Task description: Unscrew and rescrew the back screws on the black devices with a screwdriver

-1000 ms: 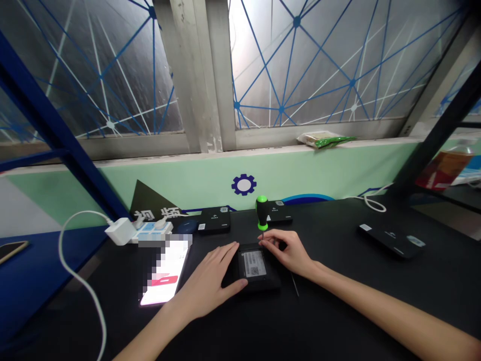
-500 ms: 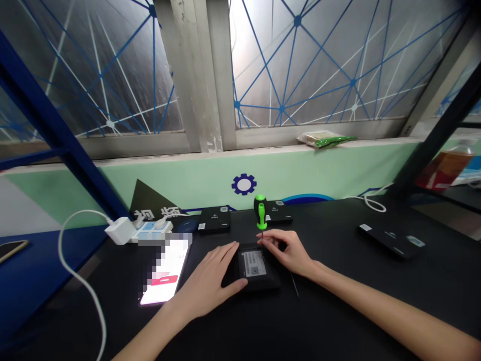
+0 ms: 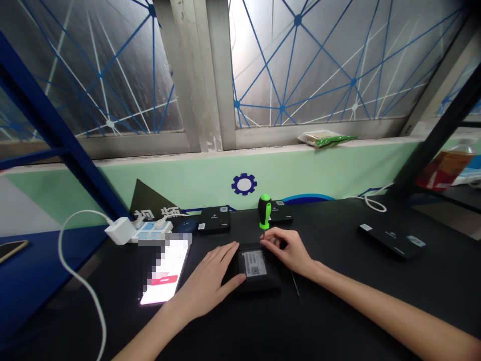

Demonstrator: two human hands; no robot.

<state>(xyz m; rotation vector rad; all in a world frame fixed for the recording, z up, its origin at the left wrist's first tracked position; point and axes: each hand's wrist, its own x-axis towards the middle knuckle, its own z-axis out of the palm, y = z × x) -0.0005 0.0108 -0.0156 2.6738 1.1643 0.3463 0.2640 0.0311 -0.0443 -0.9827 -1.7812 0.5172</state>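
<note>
A small black electronic device (image 3: 254, 264) with a grey-white printed label lies on the black table. Along its left edge rests my left hand (image 3: 218, 273), fingers stretched out and thumb spread towards the near part of that edge. My right hand (image 3: 285, 246) is closed in a pinch around the thin shaft of a screwdriver (image 3: 264, 211). Its black and green handle stands nearly upright above the device's far right corner; the tip is hidden by my fingers. From beneath my right hand a thin metal rod (image 3: 296, 287) sticks out towards me; whether I hold it cannot be seen.
Two flat black boxes, one on the left (image 3: 214, 219) and one behind the screwdriver (image 3: 281, 211), stand by the wall. Another black box (image 3: 391, 241) lies right. A lit phone (image 3: 165, 273), a power strip (image 3: 152, 230) and a white cable (image 3: 84, 281) are at left.
The screwdriver handle has shifted slightly right and turned, showing its green strip on the right side. My right hand has moved a little with it. The thin rod's near end reaches slightly closer to me.
</note>
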